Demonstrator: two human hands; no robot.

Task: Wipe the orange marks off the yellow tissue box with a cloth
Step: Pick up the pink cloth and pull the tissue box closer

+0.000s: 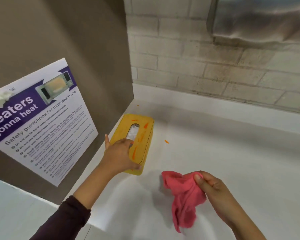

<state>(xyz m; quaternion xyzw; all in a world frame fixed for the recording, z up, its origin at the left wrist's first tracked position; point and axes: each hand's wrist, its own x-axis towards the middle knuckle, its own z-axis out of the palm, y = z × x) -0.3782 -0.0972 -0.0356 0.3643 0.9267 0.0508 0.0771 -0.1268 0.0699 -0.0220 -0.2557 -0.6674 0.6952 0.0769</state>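
the left hand (119, 155) reaches forward from a dark sleeve (66, 217), palm down on the near end of the yellow tissue box (142, 135); its fingers (109, 142) spread over the lid and near edge, thumb wrapping the near corner, gripping the box; the right hand (213, 189) hovers nearer the camera and to the right, wrist bent, its fingers pinched shut on a bunched pink cloth (184, 196) that hangs down loosely above the tabletop (232, 153), well apart from the box; the box lies flat on the white tabletop, close beside a brown side panel (62, 40) on its left, with white tissue (133, 131) showing in the oval slot; orange marks (146, 125) streak the lid, several along its right side and near end; one small orange fleck (166, 141) lies on the tabletop just right of the box, another (138, 105) near the back corner; a microwave safety poster (42, 118) is stuck on the brown panel; a pale brick wall (197, 58), stained dark, rises behind the tabletop; between cloth and box the tabletop is bare.
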